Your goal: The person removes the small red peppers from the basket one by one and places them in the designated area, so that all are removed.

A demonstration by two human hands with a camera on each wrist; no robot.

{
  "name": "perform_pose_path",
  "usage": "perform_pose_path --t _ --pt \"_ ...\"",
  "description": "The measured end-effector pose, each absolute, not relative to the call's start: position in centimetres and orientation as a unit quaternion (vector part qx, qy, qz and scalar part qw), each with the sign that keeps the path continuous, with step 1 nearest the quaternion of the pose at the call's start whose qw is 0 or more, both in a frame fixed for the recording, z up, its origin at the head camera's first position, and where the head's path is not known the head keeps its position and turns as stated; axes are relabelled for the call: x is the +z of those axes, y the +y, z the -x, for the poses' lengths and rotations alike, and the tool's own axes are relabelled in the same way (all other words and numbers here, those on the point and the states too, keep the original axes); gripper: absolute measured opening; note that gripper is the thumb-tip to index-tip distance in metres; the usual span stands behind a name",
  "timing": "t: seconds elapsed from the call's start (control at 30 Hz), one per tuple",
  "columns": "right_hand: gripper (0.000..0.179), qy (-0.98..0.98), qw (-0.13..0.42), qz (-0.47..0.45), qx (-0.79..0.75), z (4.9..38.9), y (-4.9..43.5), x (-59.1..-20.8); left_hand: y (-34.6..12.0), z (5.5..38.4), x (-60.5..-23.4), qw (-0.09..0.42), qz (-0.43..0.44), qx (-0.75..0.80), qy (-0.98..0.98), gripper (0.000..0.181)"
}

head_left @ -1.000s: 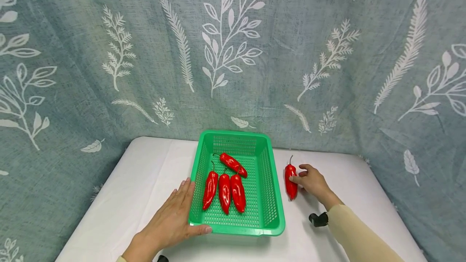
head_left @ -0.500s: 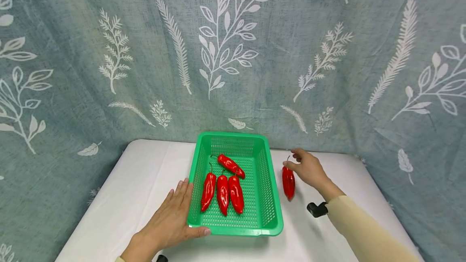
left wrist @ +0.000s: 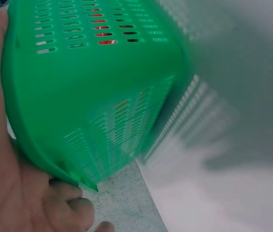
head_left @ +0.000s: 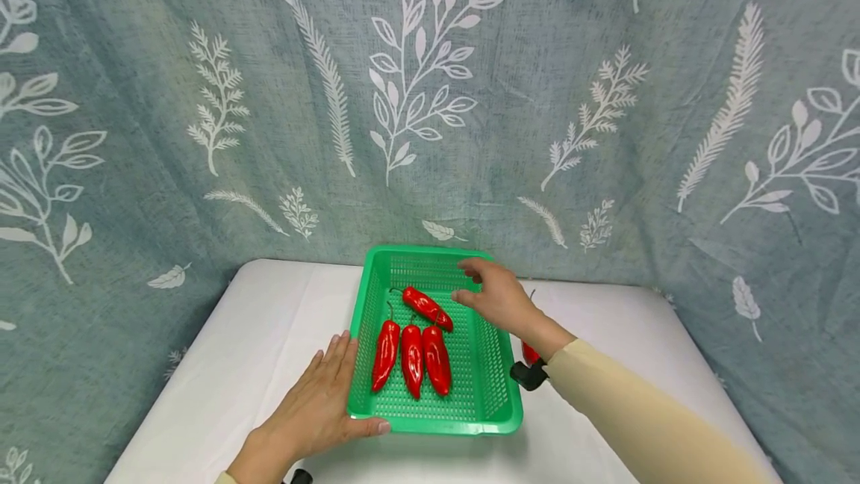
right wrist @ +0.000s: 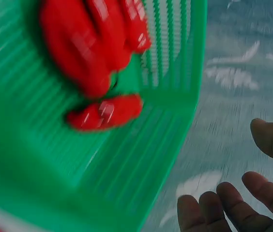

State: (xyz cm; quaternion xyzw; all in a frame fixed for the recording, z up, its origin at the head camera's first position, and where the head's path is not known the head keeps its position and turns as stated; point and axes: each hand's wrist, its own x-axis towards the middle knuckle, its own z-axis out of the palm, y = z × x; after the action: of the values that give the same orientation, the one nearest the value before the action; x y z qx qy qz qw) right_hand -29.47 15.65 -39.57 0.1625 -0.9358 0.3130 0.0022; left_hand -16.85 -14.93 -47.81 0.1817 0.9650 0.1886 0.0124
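Basket [head_left: 457,426], green perforated plastic, rectangular, on a white surface [head_left: 228,364]. Contents: three glossy red elongated peppers [head_left: 412,361], side by side; one glossy red slanted pepper [head_left: 427,308] beyond them. Right hand [head_left: 500,296]: grip spread, thumb and fingers apart, above the basket's far right part; slanted pepper nearest, to its left. Outside: one red stemmed pepper [head_left: 528,354], just right of the basket, partly hidden by the right wrist [head_left: 551,334]. Left hand [head_left: 314,398]: grip spread, fingers straight along the basket's left side, thumb on its near edge.
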Motion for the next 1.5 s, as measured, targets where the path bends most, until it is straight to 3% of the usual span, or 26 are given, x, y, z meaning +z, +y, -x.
perform_pose_path --t 0.23,0.57,1.0,1.2,1.5 --pt "0.054 -0.903 -0.07 -0.159 0.392 30.0 10.9 -41.7 -14.7 17.1 -48.1 0.013 -0.183 0.189 0.965 0.133" --pt "0.061 -0.843 -0.177 -0.149 0.486 29.7 9.1 -45.2 -14.8 16.9 -48.2 0.02 -0.189 0.198 0.961 0.134" --pt "0.07 -0.898 -0.158 -0.14 0.386 30.1 10.8 -45.9 -15.4 16.9 -48.6 0.014 -0.187 0.222 0.957 0.135" --pt "0.073 -0.897 -0.184 -0.124 0.381 30.2 11.9 -47.7 -15.2 17.2 -48.8 0.025 -0.183 0.221 0.958 0.135" --pt "0.094 -0.909 -0.2 -0.128 0.342 30.5 10.8 -49.4 -15.7 17.1 -48.7 0.03 -0.175 0.225 0.958 0.137"
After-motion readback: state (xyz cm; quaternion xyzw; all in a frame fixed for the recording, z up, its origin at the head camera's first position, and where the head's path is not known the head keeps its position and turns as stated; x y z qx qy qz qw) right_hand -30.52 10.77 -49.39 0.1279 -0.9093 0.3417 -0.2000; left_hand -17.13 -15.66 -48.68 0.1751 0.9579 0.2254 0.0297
